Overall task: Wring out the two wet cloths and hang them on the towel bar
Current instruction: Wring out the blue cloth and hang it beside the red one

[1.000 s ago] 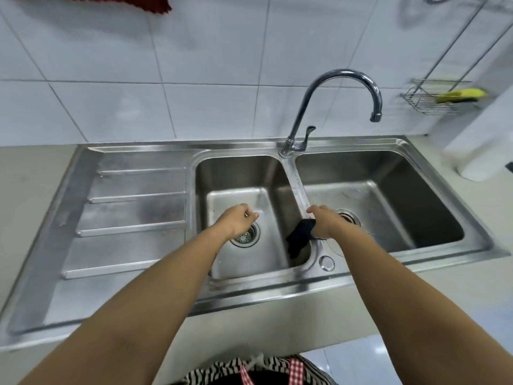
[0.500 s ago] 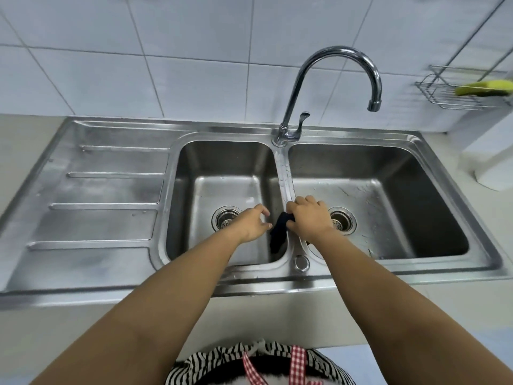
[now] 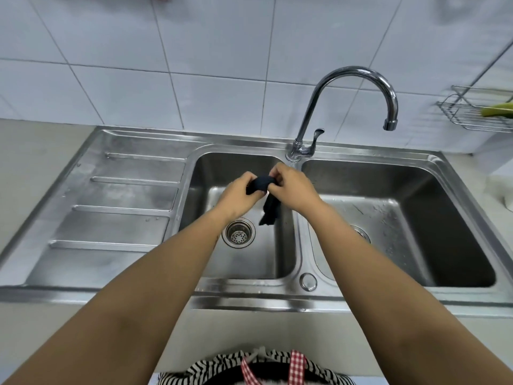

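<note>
Moved: both hands have risen from the sink divider, lifting the dark cloth (image 3: pixel 262 184) above the left basin (image 3: pixel 211 173).
Cloth: bunched crosswise between the fists, tail hanging down.
Left hand (image 3: pixel 237 197): closed on cloth.
Right hand (image 3: pixel 294 190): closed on cloth.

Stainless steel double sink (image 3: pixel 455 173) with ribbed drainboard (image 3: pixel 116 207) at left, set into a pale tabletop (image 3: pixel 30 151). Curved chrome faucet (image 3: pixel 352 76) behind the divider, against white wall tiles (image 3: pixel 216 51). Wire rack (image 3: pixel 469 112) at far right holding something yellow-green (image 3: pixel 498 109).
</note>
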A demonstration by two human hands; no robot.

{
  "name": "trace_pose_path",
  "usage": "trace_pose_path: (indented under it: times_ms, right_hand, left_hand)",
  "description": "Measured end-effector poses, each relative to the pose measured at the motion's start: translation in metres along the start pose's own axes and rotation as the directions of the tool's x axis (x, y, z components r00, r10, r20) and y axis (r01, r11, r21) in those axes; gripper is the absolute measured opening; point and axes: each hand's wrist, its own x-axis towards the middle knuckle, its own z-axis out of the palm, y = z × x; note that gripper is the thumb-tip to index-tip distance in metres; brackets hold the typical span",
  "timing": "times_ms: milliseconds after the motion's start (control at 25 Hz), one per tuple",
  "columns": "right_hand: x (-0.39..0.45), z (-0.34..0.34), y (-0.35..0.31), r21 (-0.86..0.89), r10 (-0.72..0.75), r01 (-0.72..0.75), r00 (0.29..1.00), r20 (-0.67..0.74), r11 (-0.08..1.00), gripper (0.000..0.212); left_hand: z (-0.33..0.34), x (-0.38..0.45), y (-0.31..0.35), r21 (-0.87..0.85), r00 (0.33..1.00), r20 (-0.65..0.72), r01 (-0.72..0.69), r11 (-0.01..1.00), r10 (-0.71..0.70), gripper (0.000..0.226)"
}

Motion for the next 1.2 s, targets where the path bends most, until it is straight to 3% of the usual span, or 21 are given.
trace_pose_path:
  times_ms: [120, 280, 480, 600, 680, 760, 800, 840, 880, 920, 960, 1000, 1080, 1120, 1200]
  right_hand:
    - [0.007, -0.001, -0.012, 0.137, 0.031, -0.037, 0.999, 0.04, 0.99, 0.015]
    - [0.007, -0.008, -0.018, 0.293, 0.099, -0.12, 0.991, 0.085, 0.948, 0.01]
    - [0.008, -0.011, -0.028, 0.662, 0.156, -0.222, 0.975, 0.158, 0.716, 0.014]
    - [0.007, -0.016, -0.035, 0.776, 0.125, -0.23, 0.973, 0.194, 0.588, 0.012]
    - [0.009, -0.015, -0.034, 0.736, 0.151, -0.17, 0.984, 0.093, 0.655, 0.011]
    - [0.012, -0.008, -0.027, 0.585, 0.21, -0.08, 0.965, -0.158, 0.807, 0.019]
    - [0.012, -0.003, -0.023, 0.584, 0.251, -0.093, 0.948, -0.197, 0.807, 0.025]
    - [0.008, 0.002, -0.021, 0.658, 0.308, -0.16, 0.944, -0.114, 0.736, 0.035]
    - [0.002, 0.009, -0.02, 0.75, 0.359, -0.304, 0.929, 0.095, 0.587, 0.05]
    - [-0.006, 0.016, -0.019, 0.785, 0.331, -0.485, 0.867, 0.373, 0.386, 0.066]
    - [-0.014, 0.023, -0.019, 0.753, 0.224, -0.621, 0.782, 0.581, 0.216, 0.078]
    - [-0.021, 0.028, -0.021, 0.706, 0.11, -0.696, 0.718, 0.687, 0.128, 0.085]
    - [-0.025, 0.035, -0.025, 0.657, 0.01, -0.747, 0.661, 0.75, 0.105, 0.075]
    - [-0.023, 0.036, -0.026, 0.644, 0.012, -0.753, 0.652, 0.758, 0.136, 0.062]
    - [-0.016, 0.037, -0.024, 0.592, 0.021, -0.778, 0.609, 0.793, 0.21, 0.035]
  left_hand:
    - [-0.019, -0.006, -0.003, -0.29, 0.995, 0.06, 0.094, 0.952, -0.08, 0.016]
    - [-0.023, -0.009, -0.006, -0.506, 0.988, 0.126, 0.141, 0.851, -0.09, 0.018]
    - [-0.023, -0.014, 0.01, -0.736, 0.98, 0.156, 0.2, 0.647, -0.125, 0.015]
    - [-0.022, -0.009, 0.021, -0.788, 0.967, 0.16, 0.247, 0.564, -0.2, 0.04]
    - [-0.024, -0.007, 0.03, -0.795, 0.947, 0.186, 0.302, 0.526, -0.263, 0.058]
    - [-0.025, -0.006, 0.037, -0.83, 0.919, 0.192, 0.339, 0.442, -0.344, 0.057]
    - [-0.025, -0.007, 0.041, -0.843, 0.897, 0.191, 0.358, 0.401, -0.399, 0.056]
    - [-0.023, -0.008, 0.045, -0.851, 0.871, 0.192, 0.377, 0.365, -0.452, 0.055]
    - [-0.022, -0.006, 0.048, -0.852, 0.85, 0.2, 0.396, 0.341, -0.488, 0.053]
    - [-0.019, -0.005, 0.05, -0.851, 0.83, 0.223, 0.422, 0.314, -0.511, 0.054]
    - [-0.018, -0.004, 0.051, -0.843, 0.817, 0.255, 0.45, 0.295, -0.517, 0.056]
    - [-0.017, -0.004, 0.052, -0.827, 0.81, 0.285, 0.478, 0.296, -0.512, 0.06]
    - [-0.02, -0.002, 0.05, -0.755, 0.799, 0.314, 0.538, 0.376, -0.513, 0.064]
    - [-0.022, -0.001, 0.048, -0.684, 0.799, 0.302, 0.561, 0.466, -0.52, 0.059]
    - [-0.03, 0.004, 0.037, -0.358, 0.845, 0.21, 0.535, 0.766, -0.492, 0.039]
